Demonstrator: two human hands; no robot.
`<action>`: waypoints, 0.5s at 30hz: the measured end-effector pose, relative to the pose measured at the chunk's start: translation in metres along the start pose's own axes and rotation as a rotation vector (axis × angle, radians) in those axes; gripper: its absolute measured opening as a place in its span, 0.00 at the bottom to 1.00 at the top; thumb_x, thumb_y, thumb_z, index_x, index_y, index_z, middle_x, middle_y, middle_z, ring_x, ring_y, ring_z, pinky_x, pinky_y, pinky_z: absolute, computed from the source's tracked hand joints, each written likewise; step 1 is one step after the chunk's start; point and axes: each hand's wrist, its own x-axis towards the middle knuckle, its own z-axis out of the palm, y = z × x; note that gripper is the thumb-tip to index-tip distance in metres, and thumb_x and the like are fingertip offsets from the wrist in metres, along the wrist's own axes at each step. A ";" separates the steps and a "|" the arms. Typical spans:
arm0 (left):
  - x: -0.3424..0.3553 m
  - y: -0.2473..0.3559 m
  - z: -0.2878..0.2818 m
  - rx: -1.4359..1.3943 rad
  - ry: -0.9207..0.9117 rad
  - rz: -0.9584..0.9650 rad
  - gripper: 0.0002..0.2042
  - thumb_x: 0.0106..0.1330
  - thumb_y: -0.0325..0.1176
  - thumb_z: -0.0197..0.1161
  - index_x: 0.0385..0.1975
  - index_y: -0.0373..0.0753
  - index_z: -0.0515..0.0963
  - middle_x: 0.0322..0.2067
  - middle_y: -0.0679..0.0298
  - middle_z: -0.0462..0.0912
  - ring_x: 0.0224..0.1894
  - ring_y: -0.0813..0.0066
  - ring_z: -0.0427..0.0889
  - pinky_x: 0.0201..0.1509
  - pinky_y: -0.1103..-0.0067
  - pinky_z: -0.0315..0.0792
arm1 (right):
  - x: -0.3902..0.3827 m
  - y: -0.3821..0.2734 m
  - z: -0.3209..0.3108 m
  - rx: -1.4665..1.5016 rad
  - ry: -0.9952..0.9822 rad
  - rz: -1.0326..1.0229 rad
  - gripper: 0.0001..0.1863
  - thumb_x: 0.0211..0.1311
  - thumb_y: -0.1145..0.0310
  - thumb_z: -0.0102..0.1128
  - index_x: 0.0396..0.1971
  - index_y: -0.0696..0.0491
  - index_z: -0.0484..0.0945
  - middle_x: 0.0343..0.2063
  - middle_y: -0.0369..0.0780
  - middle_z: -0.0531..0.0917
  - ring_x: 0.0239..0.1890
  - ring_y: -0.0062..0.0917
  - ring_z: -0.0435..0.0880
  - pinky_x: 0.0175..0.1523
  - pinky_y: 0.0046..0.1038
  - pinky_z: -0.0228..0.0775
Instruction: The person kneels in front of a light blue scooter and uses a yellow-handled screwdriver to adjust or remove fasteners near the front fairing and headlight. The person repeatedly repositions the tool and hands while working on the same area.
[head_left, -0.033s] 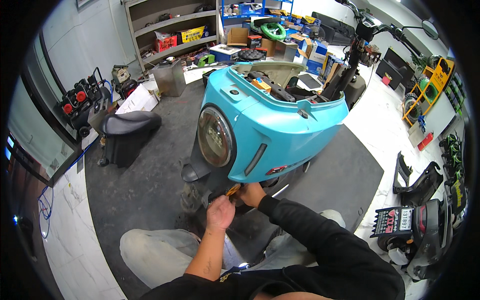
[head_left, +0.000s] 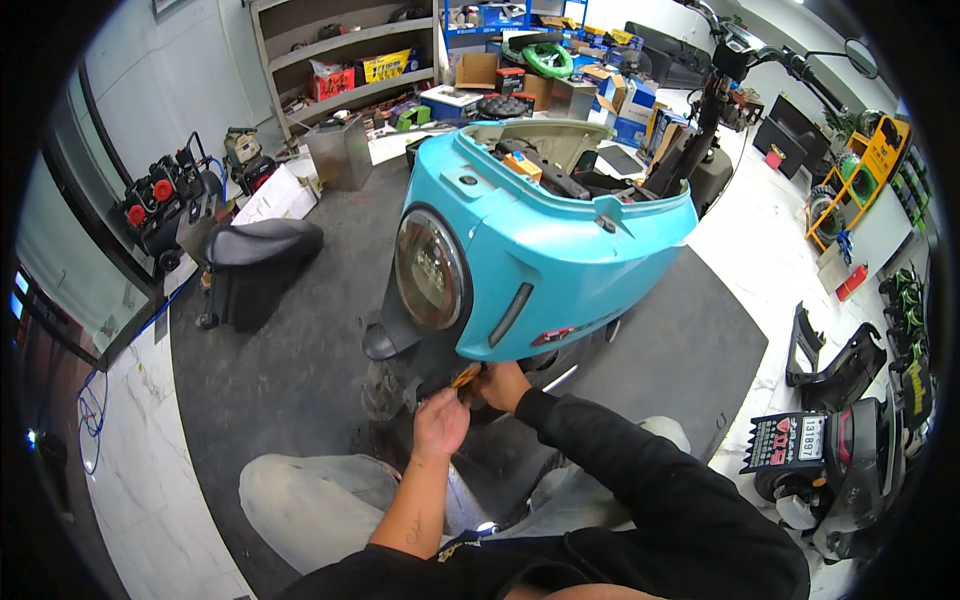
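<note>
A turquoise motor scooter body [head_left: 580, 270] with a round lamp [head_left: 432, 268] stands before me. Beneath its lower edge, my left hand [head_left: 440, 422] is closed, its fingers curled at a dark part below the lamp. My right hand [head_left: 503, 387] reaches in from the right under the turquoise panel, its fingers bent in close to the left hand's. Between the two hands shows a small orange piece [head_left: 465, 377]; its kind is too small to tell. What the fingertips grip is hidden. A black indicator housing [head_left: 380, 343] sticks out left of the hands.
The scooter stands on a dark mat [head_left: 290, 370]. A black seat [head_left: 265, 245] lies on its left. Black plastic panels [head_left: 840, 365] and another scooter's rear end [head_left: 850, 470] are at the right. Shelves [head_left: 345, 95] and cardboard boxes [head_left: 475, 72] line the back.
</note>
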 end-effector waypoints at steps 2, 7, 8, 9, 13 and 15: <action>0.005 -0.007 -0.002 0.225 -0.010 0.081 0.06 0.61 0.25 0.64 0.37 0.35 0.80 0.43 0.60 0.83 0.53 0.66 0.78 0.64 0.71 0.63 | -0.002 -0.002 0.005 -0.026 0.107 -0.048 0.29 0.48 0.78 0.63 0.54 0.60 0.72 0.52 0.59 0.76 0.57 0.58 0.70 0.62 0.45 0.63; 0.015 -0.021 -0.015 1.275 0.467 0.412 0.13 0.64 0.33 0.67 0.29 0.26 0.78 0.24 0.49 0.81 0.28 0.64 0.81 0.33 0.71 0.69 | -0.004 -0.001 0.016 -0.183 0.208 -0.043 0.18 0.47 0.75 0.65 0.42 0.62 0.76 0.41 0.57 0.80 0.47 0.57 0.76 0.51 0.47 0.70; 0.017 -0.022 -0.018 1.382 0.398 0.536 0.13 0.64 0.33 0.66 0.28 0.25 0.78 0.22 0.46 0.79 0.25 0.60 0.80 0.32 0.69 0.69 | -0.005 -0.001 0.018 -0.176 0.218 -0.051 0.14 0.48 0.75 0.64 0.37 0.62 0.76 0.36 0.56 0.80 0.43 0.56 0.77 0.47 0.47 0.70; 0.018 -0.024 -0.019 1.478 0.315 0.651 0.14 0.64 0.33 0.66 0.27 0.25 0.77 0.20 0.43 0.77 0.22 0.56 0.79 0.30 0.67 0.69 | -0.006 -0.002 0.019 -0.163 0.245 -0.088 0.10 0.48 0.76 0.64 0.32 0.62 0.77 0.32 0.55 0.81 0.39 0.55 0.78 0.43 0.48 0.71; 0.025 -0.022 -0.017 1.443 0.308 0.602 0.08 0.65 0.29 0.62 0.33 0.28 0.81 0.29 0.45 0.83 0.33 0.49 0.84 0.37 0.68 0.74 | -0.008 -0.008 0.017 -0.053 0.214 -0.020 0.16 0.49 0.79 0.64 0.41 0.61 0.78 0.36 0.57 0.81 0.43 0.55 0.79 0.45 0.45 0.72; 0.027 -0.025 -0.014 1.290 0.253 0.735 0.07 0.66 0.28 0.61 0.34 0.30 0.81 0.32 0.47 0.85 0.36 0.48 0.85 0.40 0.69 0.75 | -0.008 -0.012 0.019 -0.035 0.212 0.018 0.16 0.49 0.80 0.66 0.40 0.62 0.78 0.36 0.57 0.81 0.42 0.55 0.79 0.44 0.44 0.72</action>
